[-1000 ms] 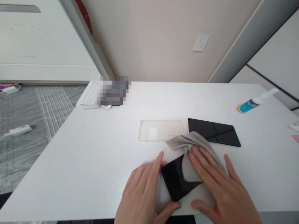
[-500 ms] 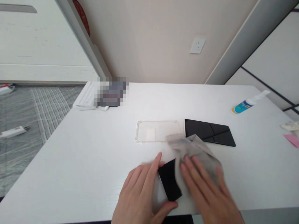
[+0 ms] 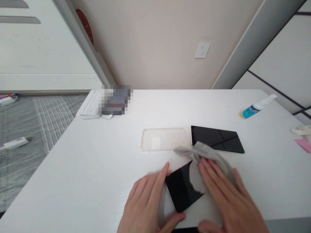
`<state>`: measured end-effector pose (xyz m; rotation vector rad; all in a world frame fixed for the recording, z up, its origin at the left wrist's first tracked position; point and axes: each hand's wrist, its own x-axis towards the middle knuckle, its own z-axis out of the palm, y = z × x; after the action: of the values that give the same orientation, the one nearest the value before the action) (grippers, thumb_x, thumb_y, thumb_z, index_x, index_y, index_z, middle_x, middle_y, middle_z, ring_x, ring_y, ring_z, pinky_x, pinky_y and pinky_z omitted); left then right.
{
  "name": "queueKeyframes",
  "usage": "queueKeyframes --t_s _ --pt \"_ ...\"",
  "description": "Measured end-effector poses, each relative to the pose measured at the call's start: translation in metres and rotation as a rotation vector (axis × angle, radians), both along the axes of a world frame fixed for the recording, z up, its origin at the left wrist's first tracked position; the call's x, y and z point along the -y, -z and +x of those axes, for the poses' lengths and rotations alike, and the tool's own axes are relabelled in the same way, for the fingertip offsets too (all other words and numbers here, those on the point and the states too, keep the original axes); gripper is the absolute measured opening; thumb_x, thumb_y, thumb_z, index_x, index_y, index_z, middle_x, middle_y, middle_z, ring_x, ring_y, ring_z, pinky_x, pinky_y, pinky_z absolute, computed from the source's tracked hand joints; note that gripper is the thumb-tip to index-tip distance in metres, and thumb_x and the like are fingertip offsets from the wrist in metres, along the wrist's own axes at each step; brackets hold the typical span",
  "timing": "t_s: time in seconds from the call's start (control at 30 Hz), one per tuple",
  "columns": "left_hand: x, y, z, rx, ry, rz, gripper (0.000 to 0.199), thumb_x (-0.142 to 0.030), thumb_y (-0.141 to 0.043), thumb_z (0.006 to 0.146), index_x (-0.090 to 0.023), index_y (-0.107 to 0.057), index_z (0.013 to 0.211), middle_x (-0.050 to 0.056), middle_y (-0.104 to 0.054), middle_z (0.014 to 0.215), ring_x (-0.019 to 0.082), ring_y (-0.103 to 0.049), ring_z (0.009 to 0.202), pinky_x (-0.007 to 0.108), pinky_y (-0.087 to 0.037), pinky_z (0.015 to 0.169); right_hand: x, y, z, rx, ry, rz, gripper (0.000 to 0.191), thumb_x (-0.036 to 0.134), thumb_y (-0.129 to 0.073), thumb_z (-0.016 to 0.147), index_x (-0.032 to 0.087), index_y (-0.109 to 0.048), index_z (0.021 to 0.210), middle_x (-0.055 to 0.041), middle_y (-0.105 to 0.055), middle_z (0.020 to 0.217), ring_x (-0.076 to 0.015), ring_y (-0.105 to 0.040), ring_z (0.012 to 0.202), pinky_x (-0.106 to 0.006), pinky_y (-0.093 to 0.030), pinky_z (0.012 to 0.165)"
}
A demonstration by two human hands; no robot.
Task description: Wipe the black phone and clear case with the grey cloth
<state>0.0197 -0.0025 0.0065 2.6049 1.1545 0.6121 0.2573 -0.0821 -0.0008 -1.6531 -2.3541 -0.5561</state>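
Note:
A black phone (image 3: pixel 183 187) lies slanted on the table near its front edge. My left hand (image 3: pixel 145 200) holds its left end, with the thumb at the lower corner and the fingers along the upper corner. Under the fingers of my right hand (image 3: pixel 225 191) is a crumpled grey cloth (image 3: pixel 198 176), pressed onto the phone's right part and hiding that end. Beyond the cloth lies a second black phone (image 3: pixel 216 137), its lower edge partly covered. A clear phone case (image 3: pixel 167 139) rests to the left of that phone.
On the white table (image 3: pixel 97 171), a spray bottle (image 3: pixel 255 108) lies at the back right. A white face mask (image 3: pixel 89 105) and a blurred-out dark item (image 3: pixel 116 100) sit at the back left. Something pink (image 3: pixel 303 145) is at the right edge.
My right hand has slid the cloth to the right along the phone, so more of its black face shows. My left hand keeps its place at the left end.

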Motion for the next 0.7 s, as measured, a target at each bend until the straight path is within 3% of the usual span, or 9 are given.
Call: queueKeyframes --t_s 0.03,0.07,0.17,0.23,0.37,0.43,0.53,0.63,0.7 --pt "0.0 0.0 0.0 -0.005 -0.003 0.001 0.133 -0.037 -0.102 0.061 -0.025 -0.021 0.166 0.005 -0.076 0.133 0.028 -0.077 0.108 0.04 -0.066 0.089 -0.001 -0.001 0.001 -0.003 0.066 0.003 0.094 0.074 -0.025 0.107 -0.005 -0.059 0.144 -0.0229 -0.055 0.157 -0.0354 -0.058 0.141 -0.053 -0.009 0.134" --pt "0.0 0.001 0.001 -0.011 0.001 -0.001 0.133 -0.035 -0.1 0.061 -0.025 -0.02 0.167 0.005 -0.076 0.133 0.028 -0.077 0.108 0.04 -0.067 0.088 -0.002 -0.001 0.001 0.0 0.078 0.015 0.093 0.073 -0.026 0.107 -0.006 -0.059 0.143 -0.0239 -0.055 0.156 -0.0365 -0.058 0.141 -0.055 -0.009 0.134" --pt "0.0 0.003 0.0 -0.026 0.017 0.003 0.137 -0.02 -0.091 0.059 -0.025 -0.01 0.169 0.007 -0.077 0.132 0.03 -0.078 0.106 0.043 -0.068 0.088 -0.002 0.002 -0.007 0.021 -0.134 0.038 0.049 0.04 -0.039 0.112 0.012 -0.066 0.142 -0.0084 -0.063 0.152 -0.0267 -0.055 0.146 -0.053 -0.009 0.135" --pt "-0.001 0.003 -0.004 -0.051 0.045 -0.005 0.138 -0.016 -0.087 0.058 -0.025 -0.005 0.17 0.009 -0.075 0.135 0.031 -0.078 0.109 0.045 -0.068 0.091 -0.003 0.004 -0.014 -0.005 -0.218 0.035 0.041 0.026 -0.042 0.11 0.02 -0.068 0.141 -0.0001 -0.064 0.152 -0.0202 -0.049 0.151 -0.05 -0.009 0.136" --pt "-0.008 -0.007 -0.022 -0.068 0.187 -0.042 0.121 -0.039 -0.089 0.077 -0.027 -0.014 0.17 0.012 -0.066 0.15 0.03 -0.072 0.127 0.042 -0.066 0.1 -0.009 0.004 -0.019 -0.119 -0.148 0.032 0.041 0.027 -0.045 0.11 0.015 -0.067 0.142 -0.0027 -0.061 0.154 -0.0177 -0.053 0.148 -0.043 -0.014 0.136" --pt "-0.019 -0.018 -0.031 -0.11 0.176 -0.075 0.102 -0.042 -0.08 0.086 -0.029 -0.023 0.169 0.013 -0.056 0.161 0.03 -0.067 0.135 0.04 -0.064 0.102 -0.012 0.003 -0.019 -0.155 -0.128 0.048 0.039 0.023 -0.049 0.107 0.015 -0.069 0.14 -0.0031 -0.062 0.152 -0.016 -0.06 0.142 -0.038 -0.02 0.135" --pt "-0.047 -0.035 -0.036 -0.164 0.017 0.018 0.079 -0.056 -0.06 0.101 -0.03 -0.027 0.168 0.013 -0.048 0.166 0.033 -0.058 0.145 0.05 -0.059 0.109 -0.016 0.0 -0.019 -0.175 -0.141 0.09 0.04 0.009 -0.05 0.102 0.017 -0.073 0.135 -0.001 -0.065 0.148 -0.0147 -0.066 0.134 -0.033 -0.029 0.131" --pt "-0.081 -0.043 -0.031 -0.238 -0.032 0.178 0.077 -0.064 -0.05 0.104 -0.022 -0.031 0.165 0.018 -0.043 0.168 0.037 -0.051 0.149 0.06 -0.051 0.116 -0.017 0.0 -0.019 -0.23 -0.167 0.086 0.048 0.001 -0.047 0.098 0.02 -0.075 0.132 0.0014 -0.07 0.142 -0.0139 -0.071 0.126 -0.028 -0.041 0.123" --pt "-0.101 -0.041 -0.025 -0.257 0.0 0.158 0.083 -0.067 -0.053 0.103 -0.018 -0.03 0.165 0.02 -0.041 0.169 0.037 -0.046 0.153 0.059 -0.047 0.12 -0.013 0.003 -0.015 -0.35 -0.138 0.063 0.049 0.005 -0.046 0.1 0.025 -0.074 0.134 0.0021 -0.077 0.129 -0.0147 -0.077 0.115 -0.025 -0.055 0.109"
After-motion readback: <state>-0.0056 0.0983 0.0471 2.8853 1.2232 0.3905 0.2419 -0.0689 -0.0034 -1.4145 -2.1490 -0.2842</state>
